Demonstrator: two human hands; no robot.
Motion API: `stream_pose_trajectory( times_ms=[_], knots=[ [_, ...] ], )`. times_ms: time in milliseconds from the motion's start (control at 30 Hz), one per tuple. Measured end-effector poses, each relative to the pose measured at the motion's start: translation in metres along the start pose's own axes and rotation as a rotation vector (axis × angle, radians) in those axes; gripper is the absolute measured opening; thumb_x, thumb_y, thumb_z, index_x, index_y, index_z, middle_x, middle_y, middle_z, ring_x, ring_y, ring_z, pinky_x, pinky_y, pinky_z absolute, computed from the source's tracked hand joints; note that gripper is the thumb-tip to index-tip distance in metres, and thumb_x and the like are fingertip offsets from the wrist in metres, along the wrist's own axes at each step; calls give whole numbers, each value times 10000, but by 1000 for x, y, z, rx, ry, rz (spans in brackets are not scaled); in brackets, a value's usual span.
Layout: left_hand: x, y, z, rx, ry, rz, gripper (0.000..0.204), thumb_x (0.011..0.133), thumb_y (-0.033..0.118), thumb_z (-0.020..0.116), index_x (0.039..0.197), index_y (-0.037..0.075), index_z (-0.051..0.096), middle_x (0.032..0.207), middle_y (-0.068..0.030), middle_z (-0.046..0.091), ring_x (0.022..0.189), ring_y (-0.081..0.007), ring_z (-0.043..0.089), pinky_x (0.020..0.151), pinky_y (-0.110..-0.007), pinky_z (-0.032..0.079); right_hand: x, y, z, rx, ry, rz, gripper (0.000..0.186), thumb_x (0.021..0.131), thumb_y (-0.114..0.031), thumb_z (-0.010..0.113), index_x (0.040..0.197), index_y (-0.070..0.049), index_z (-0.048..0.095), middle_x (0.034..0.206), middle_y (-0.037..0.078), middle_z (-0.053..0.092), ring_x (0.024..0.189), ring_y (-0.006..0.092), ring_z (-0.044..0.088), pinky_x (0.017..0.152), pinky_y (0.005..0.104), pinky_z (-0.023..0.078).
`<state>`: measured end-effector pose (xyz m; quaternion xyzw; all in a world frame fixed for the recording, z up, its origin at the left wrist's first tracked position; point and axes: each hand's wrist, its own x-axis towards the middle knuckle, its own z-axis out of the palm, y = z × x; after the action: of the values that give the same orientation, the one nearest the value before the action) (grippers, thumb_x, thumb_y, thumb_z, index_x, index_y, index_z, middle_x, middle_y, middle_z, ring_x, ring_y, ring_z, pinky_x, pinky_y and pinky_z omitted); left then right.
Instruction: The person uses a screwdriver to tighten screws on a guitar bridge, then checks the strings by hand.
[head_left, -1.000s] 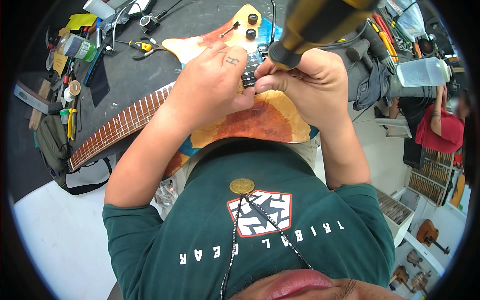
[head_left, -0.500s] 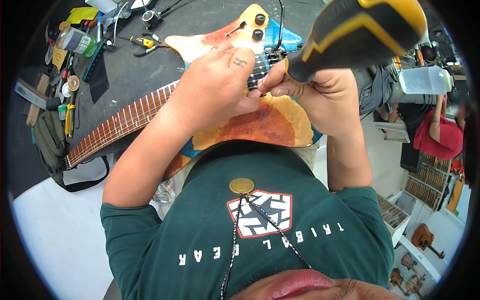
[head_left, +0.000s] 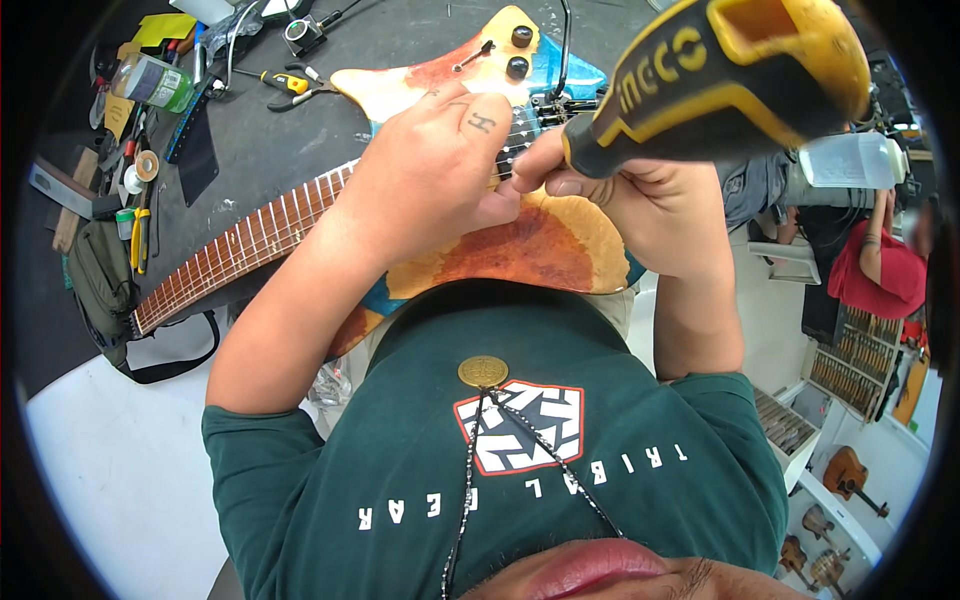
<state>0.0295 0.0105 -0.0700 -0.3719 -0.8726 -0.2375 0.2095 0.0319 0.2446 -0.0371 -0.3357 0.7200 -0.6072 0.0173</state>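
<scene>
An electric guitar [head_left: 530, 248] with a brown, yellow and blue body lies across my lap and the bench edge, its fretted neck pointing left. My left hand [head_left: 440, 150] is closed over the body beside the strings, fingers bent inward; what they pinch is hidden. Close by on the right, my right hand [head_left: 640, 195] grips a large screwdriver [head_left: 700, 95] low down, near where its black and yellow handle narrows. The handle slants up to the right; its tip is hidden behind my fingers. Between the two hands, some strings and the dark bridge [head_left: 550, 110] show.
Pliers [head_left: 290, 90] lie beyond the guitar on the dark bench. Farther left are a bottle with green liquid [head_left: 155, 82], a tape roll [head_left: 147, 165], assorted hand tools and a green bag [head_left: 100, 280]. A person in red [head_left: 878, 268] is at the far right.
The screwdriver's handle has swung slightly right and turned about its length, showing another side. My right hand has shifted a little with it; my left hand stays nearly still.
</scene>
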Motion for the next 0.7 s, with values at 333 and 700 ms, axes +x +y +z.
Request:
stream_pose_trajectory(
  times_ms=[333, 700],
  knots=[
    [-2, -1, -1, -7, -6, -30, 510, 751, 214, 945, 1058, 13, 592, 926, -187, 717, 1013, -406, 728, 830, -490, 613, -3, 4, 6, 30, 160, 66, 273, 846, -29, 942, 1080, 14, 808, 878, 48, 827, 805, 105, 773, 749, 293, 601],
    [-6, -13, -20, -221, -110, -114, 573, 777, 129, 933, 1274, 24, 669, 1212, -150, 743, 1157, -383, 706, 1015, -470, 572, 2, 4, -3, -29, 127, -5, 283, 866, -6, 922, 1135, -23, 835, 988, 47, 807, 932, 129, 774, 793, 295, 641]
  ],
)
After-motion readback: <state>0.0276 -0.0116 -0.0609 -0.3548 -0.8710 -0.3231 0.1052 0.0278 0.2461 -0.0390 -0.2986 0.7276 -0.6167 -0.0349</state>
